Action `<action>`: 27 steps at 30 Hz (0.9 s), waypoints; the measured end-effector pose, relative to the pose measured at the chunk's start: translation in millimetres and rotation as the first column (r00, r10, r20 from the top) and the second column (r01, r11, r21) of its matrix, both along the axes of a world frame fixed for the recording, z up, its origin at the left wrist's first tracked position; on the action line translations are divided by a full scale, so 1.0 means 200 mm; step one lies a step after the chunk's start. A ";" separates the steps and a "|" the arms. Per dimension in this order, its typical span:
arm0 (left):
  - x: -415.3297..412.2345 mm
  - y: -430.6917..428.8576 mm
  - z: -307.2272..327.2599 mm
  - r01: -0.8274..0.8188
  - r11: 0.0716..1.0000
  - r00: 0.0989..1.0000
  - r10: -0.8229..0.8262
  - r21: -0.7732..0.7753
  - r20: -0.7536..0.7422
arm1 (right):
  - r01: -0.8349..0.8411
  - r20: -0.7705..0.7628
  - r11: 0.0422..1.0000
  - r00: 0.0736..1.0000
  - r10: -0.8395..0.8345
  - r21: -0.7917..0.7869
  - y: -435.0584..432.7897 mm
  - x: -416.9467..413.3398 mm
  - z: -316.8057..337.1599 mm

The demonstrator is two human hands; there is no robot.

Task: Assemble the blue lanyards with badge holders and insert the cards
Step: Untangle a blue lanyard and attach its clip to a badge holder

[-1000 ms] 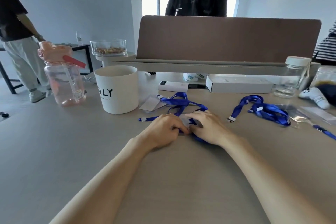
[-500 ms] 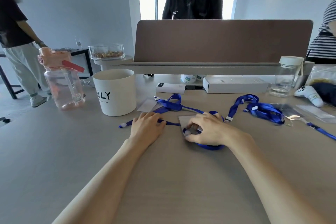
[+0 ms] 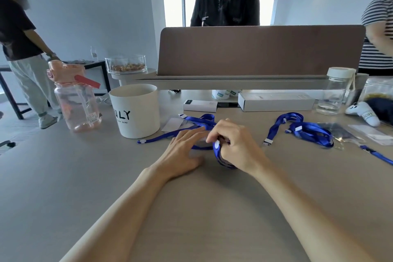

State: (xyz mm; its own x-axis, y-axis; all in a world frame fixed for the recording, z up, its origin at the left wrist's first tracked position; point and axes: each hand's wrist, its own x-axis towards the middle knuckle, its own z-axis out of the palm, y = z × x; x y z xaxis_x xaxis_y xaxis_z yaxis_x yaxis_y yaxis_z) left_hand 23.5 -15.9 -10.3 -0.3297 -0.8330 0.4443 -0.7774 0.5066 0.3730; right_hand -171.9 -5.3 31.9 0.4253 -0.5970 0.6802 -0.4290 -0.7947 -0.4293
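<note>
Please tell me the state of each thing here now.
left hand: flat, fingers straight
right hand: grips the near lanyard
near lanyard: held at one end
far lanyard: loose on table
pink bottle: upright, lid on
white cup: upright, open top
glass jar: upright, lid on

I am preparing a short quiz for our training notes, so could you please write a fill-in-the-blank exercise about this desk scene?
1. The right hand grips a lanyard whose colour is ___.
2. The pink bottle stands beside a white ___ printed with black letters.
3. The clear jar carries a lid coloured ___.
4. A second lanyard bundle lies, from the person's view, to the ___ of the right hand.

Missing words: blue; cup; white; right.
</note>
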 end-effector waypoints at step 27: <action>-0.04 0.05 0.05 -0.148 0.800 0.985 0.173 -0.582 -0.013 | 0.303 -0.135 0.944 0.949 -0.286 0.133 -0.09 0.00 -0.12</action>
State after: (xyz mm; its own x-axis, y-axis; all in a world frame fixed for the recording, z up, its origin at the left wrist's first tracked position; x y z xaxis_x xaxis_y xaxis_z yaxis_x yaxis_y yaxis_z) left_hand 15.6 -5.3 0.1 -0.2414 -0.4680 0.8501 -0.8743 0.4850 0.0188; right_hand -171.9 -22.7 8.7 0.2830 -0.7987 0.5310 -0.6865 -0.5553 -0.4694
